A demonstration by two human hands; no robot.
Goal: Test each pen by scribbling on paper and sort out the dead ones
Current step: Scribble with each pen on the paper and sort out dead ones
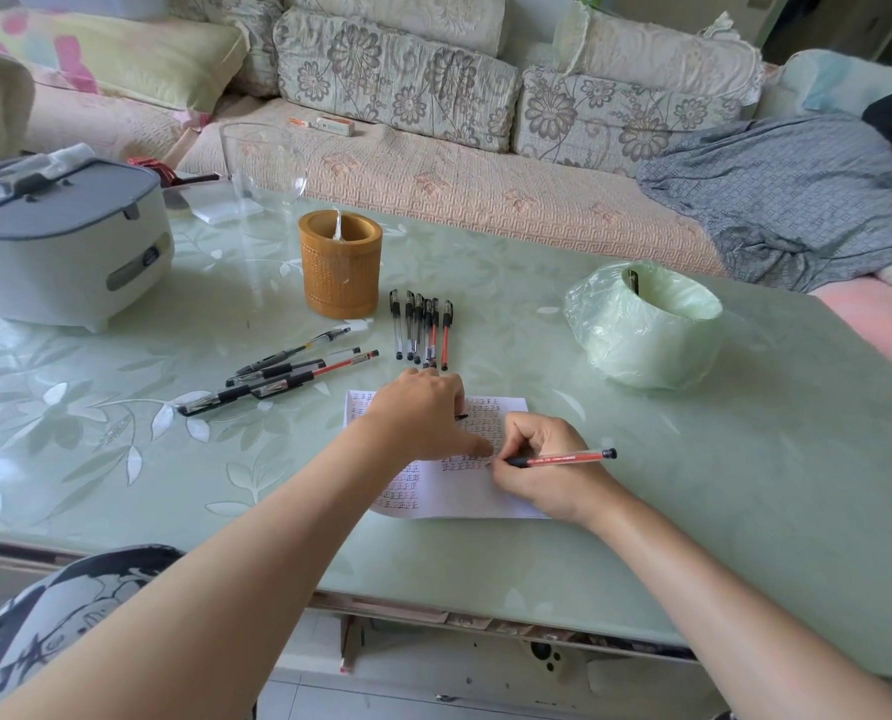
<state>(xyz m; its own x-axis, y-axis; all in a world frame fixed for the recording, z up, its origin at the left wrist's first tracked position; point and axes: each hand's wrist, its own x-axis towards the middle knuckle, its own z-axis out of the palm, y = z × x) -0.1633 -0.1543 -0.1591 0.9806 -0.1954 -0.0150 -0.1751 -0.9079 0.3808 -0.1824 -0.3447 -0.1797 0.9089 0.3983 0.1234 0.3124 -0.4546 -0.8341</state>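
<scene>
The paper, covered with rows of small handwritten marks in red and black, lay on the green tabletop near its front edge. The left grip, a bare hand, rested palm-down on the sheet's upper half with straight fingers pressing it flat and nothing visibly clasped. At four o'clock from it, the right grip had thumb and fingers curled round a red pen, pinching it near the tip. The tip met the paper just beside the left thumb, and the pen's dark rear end pointed toward three o'clock.

At twelve o'clock from the paper, a row of capped pens lay side by side, black ones to the left and red to the right. At ten o'clock, a loose group of slanted pens lay touching one another. A bamboo pen holder stood upright just beyond the row. At two o'clock from the paper stood a bag-lined bin, well apart from the pens. A grey-lidded cooker sat at the tabletop's far left.
</scene>
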